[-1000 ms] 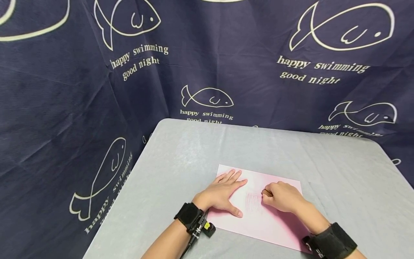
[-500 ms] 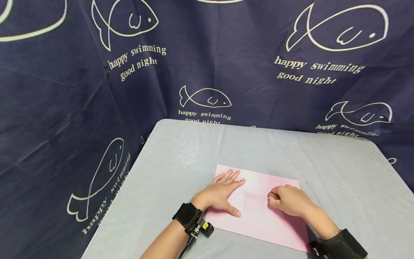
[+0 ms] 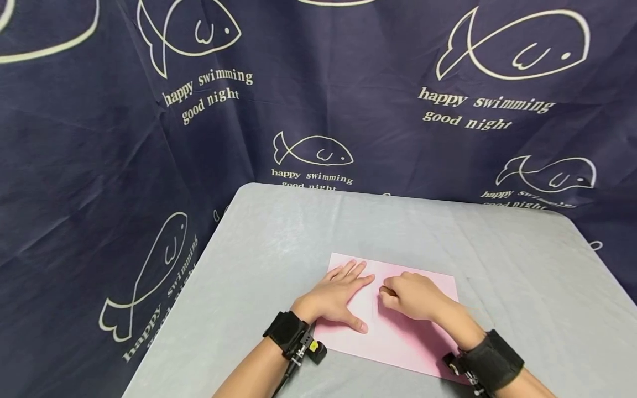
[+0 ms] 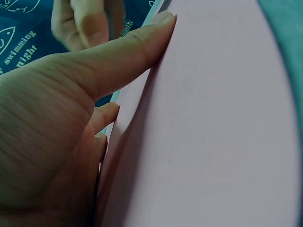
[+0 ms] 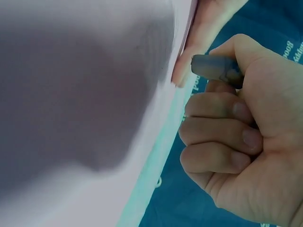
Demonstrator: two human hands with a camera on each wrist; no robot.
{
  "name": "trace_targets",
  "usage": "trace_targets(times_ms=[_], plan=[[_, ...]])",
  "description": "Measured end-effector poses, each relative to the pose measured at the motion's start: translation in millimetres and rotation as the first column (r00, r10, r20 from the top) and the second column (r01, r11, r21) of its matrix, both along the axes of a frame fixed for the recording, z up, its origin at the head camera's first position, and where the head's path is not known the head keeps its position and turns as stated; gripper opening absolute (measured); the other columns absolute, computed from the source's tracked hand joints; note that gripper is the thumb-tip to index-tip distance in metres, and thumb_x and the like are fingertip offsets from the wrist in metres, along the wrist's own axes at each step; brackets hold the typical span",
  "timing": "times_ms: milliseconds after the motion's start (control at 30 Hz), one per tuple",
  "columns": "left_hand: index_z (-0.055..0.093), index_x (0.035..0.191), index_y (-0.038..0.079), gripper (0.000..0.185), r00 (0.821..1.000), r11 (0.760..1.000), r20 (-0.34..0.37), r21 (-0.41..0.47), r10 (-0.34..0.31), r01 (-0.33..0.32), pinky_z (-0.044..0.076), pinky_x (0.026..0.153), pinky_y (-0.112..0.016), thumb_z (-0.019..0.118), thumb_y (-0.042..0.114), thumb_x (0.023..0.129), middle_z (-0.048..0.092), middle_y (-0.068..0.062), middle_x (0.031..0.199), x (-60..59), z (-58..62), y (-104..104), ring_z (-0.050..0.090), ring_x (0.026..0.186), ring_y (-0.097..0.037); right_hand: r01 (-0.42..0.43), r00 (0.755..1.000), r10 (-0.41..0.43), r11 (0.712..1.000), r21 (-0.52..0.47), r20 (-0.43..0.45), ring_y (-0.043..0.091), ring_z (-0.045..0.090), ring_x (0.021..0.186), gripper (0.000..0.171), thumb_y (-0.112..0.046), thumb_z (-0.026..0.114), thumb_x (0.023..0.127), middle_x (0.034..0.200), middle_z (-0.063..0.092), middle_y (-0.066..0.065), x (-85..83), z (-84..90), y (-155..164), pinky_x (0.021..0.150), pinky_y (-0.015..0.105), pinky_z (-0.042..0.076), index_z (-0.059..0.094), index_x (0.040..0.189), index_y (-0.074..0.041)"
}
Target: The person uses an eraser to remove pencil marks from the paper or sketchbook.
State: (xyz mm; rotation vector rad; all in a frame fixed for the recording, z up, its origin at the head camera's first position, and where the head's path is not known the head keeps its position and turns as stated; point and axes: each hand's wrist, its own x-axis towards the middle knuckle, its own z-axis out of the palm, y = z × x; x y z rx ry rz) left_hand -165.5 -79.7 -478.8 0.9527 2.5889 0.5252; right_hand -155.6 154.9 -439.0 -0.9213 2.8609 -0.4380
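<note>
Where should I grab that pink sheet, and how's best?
Probably pinch the pink sheet mid-way along its near edge, coming from the near side, thumb on top. It looks thin and lies flat on the table, so an edge suits; the left hand and right hand sit farther in.

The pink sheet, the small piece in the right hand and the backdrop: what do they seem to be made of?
Sheet: probably matte paper or thin card; it looks flat and crisp-edged, without glare. Held piece: uncertain, perhaps wood, wax or plastic; smooth and mottled in the right wrist view, partly hidden. Backdrop: likely matte fabric, since it hangs in soft creases.
</note>
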Motion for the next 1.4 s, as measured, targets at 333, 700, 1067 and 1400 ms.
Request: trace_targets(times_ms=[333,700,1067,1400], plan=[[0.022,0.165,0.028,0.114,1.000,1.000,-0.011,-0.014,-0.006,0.006,0.007,0.132,-0.043,0.079,0.068,0.074,0.000,0.000,0.175,0.6,1.2,-1.7,-0.002,0.162,-0.020,0.012,1.000,-0.012,1.000,0.021,0.017,0.004,0.032,0.052,0.033,-0.024,0.064,0.088,0.056,0.033,-0.015,-11.0,-17.0,-30.6,0.049,0.023,0.028,0.042,0.063,-0.024],[0.024,0.164,0.030,0.112,1.000,1.000,0.003,0.004,-0.010,0.010,0.007,0.132,-0.043,0.080,0.067,0.075,0.002,0.001,0.175,-0.2,1.5,1.9,-0.004,0.162,-0.017,0.079,0.996,-0.079,0.997,-0.001,0.029,0.001,0.028,0.051,0.038,-0.021,0.065,0.081,0.052,0.029,-0.018,-1.6,-25.1,-22.5,0.047,0.021,0.023,0.037,0.057,-0.028],[0.024,0.164,0.032,0.112,1.000,1.000,0.009,0.004,-0.005,0.005,0.005,0.132,-0.043,0.081,0.066,0.073,0.000,0.003,0.175,-0.9,-0.3,1.1,-0.005,0.162,-0.018,0.129,0.990,-0.130,0.991,0.022,0.061,0.001,0.023,0.053,0.040,-0.021,0.066,0.082,0.054,0.026,-0.017,9.8,-20.2,-0.9,0.048,0.021,0.018,0.034,0.058,-0.026],[0.025,0.164,0.031,0.113,1.000,1.000,-0.003,-0.007,0.004,-0.004,0.005,0.132,-0.042,0.081,0.067,0.073,0.003,0.002,0.175,-0.4,1.2,1.5,-0.003,0.162,-0.018,0.236,0.972,-0.237,0.971,0.045,0.003,0.003,0.024,0.054,0.041,-0.022,0.065,0.082,0.055,0.024,-0.015,30.3,-18.0,31.4,0.049,0.022,0.019,0.031,0.059,-0.024]])
